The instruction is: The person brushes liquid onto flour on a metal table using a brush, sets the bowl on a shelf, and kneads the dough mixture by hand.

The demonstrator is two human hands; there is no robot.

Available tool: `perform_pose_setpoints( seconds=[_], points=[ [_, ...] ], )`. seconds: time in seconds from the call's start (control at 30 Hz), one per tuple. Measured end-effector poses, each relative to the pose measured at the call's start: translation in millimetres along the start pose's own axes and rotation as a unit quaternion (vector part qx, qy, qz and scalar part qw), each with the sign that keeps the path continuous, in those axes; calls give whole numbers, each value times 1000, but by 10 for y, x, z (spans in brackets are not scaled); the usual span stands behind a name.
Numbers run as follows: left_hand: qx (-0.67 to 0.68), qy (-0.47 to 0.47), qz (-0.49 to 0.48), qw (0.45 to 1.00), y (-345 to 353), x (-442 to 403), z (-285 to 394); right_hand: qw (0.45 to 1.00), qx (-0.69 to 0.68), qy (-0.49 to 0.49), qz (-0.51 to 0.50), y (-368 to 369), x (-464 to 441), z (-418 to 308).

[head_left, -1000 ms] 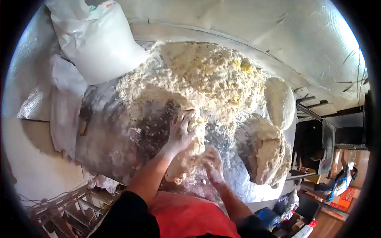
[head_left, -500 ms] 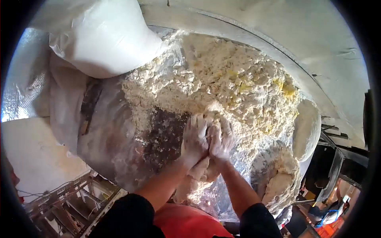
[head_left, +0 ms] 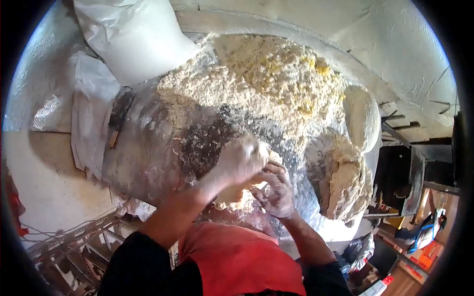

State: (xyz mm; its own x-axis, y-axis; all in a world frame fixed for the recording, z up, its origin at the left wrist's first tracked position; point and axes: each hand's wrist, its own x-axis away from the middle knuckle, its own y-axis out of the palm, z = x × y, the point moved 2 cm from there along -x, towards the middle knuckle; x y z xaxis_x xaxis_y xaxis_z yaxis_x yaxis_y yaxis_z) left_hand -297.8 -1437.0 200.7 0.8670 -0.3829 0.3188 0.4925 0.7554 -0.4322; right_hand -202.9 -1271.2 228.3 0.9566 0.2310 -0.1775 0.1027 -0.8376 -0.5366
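Note:
My left hand (head_left: pixel 243 157), coated in flour, is closed over a piece of dough (head_left: pixel 274 157) that pokes out beside its knuckles. Just below and to the right, my right hand (head_left: pixel 277 191) has its fingers curled, with pale dough between thumb and fingers. More dough (head_left: pixel 232 201) lies under my wrists near the front edge, partly hidden. Beyond the hands spreads a wide heap of crumbly, floury dough (head_left: pixel 256 81) with yellow patches. A rough lump of dough (head_left: pixel 345 185) sits to the right.
A smooth dough mass (head_left: pixel 363 118) rests at the table's right edge. A full white sack (head_left: pixel 138 42) stands at the back left, by a crumpled plastic sheet (head_left: pixel 91 106). The floured metal table (head_left: pixel 148 148) ends near my red apron (head_left: pixel 242 256). A metal rack (head_left: pixel 94 246) is lower left.
My hands were side by side pressing the dough farther forward. They have drawn back toward me, the left now above the right, with fingers curled. The view has shifted.

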Motion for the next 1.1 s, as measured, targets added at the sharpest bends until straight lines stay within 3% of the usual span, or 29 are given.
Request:
perform_pose_setpoints(
  seconds=[0.03, 0.1, 0.17, 0.2, 0.23, 0.3, 0.4, 0.47, 0.53, 0.57, 0.6, 0.63, 0.67, 0.7, 0.73, 0.77, 0.8, 0.83, 0.87, 0.93, 1.03, 1.07, 1.1],
  points=[
    [-102, 126, 62, 985, 127, 260, 82, 1000, -29, -3, 12, -73, 141, 75],
    [-227, 252, 151, 929, 517, 645, -381, 996, 58, 56, 24, -189, 194, 50],
    [-217, 267, 182, 921, 654, 765, -316, 966, 232, 22, -110, -136, 74, 124],
    [-208, 279, 220, 911, 703, 787, -308, 971, 183, 11, -152, -54, 0, 251],
    [-212, 238, 221, 922, 781, 728, -456, 984, 140, -36, -108, 32, -53, 480],
    [-215, 262, 220, 915, 672, 298, -654, 990, 107, -28, -84, 176, -261, 876],
    [-189, 279, 288, 896, 335, -462, -747, 998, 57, 1, -35, 464, -771, 1487],
    [-224, 213, 279, 909, 334, -782, -1039, 991, 82, 70, -80, 398, -1259, 1604],
    [-234, 208, 275, 909, 324, -1087, -1232, 992, 118, -35, -10, 521, -1343, 1973],
    [-242, 213, 280, 904, 312, -1190, -1288, 989, 147, 2, -34, 498, -1452, 1894],
    [-221, 200, 260, 918, 234, -1251, -1240, 941, 208, 146, -225, 584, -1576, 2015],
    [-222, 168, 215, 936, 58, -1250, -879, 834, 256, 282, -399, 639, -1563, 2092],
    [-33, 95, 166, 981, -78, -1181, -668, 939, 275, 115, -174, 544, -1383, 1855],
    [78, 46, 86, 992, -182, -1116, -587, 950, 276, 108, -97, 504, -1172, 1519],
    [180, -19, 19, 983, -283, -1045, -512, 977, 209, -16, -43, 369, -1041, 1229],
    [137, -17, 9, 990, -398, -939, -376, 980, 138, -144, 9, 226, -926, 965],
    [94, -15, -1, 995, -513, -833, -239, 978, 164, -131, -10, 150, -692, 744],
    [11, -134, -81, 988, -612, -543, 328, 975, 189, -117, -30, 92, -420, 534],
    [-151, 56, -71, 984, -398, -394, 296, 980, 174, -92, -36, 16, -264, 359],
    [-327, 214, 10, 920, 88, 80, -22, 988, 151, -25, -33, -14, 13, 276],
    [-323, 203, 203, 902, 545, 809, -241, 969, 238, 22, -60, 68, 60, 140],
    [-270, 251, 258, 893, 647, 850, -347, 966, 239, 27, -93, 155, 99, 182],
    [-216, 296, 315, 875, 696, 802, -451, 970, 237, 8, -63, 276, 124, 305]
  ],
)
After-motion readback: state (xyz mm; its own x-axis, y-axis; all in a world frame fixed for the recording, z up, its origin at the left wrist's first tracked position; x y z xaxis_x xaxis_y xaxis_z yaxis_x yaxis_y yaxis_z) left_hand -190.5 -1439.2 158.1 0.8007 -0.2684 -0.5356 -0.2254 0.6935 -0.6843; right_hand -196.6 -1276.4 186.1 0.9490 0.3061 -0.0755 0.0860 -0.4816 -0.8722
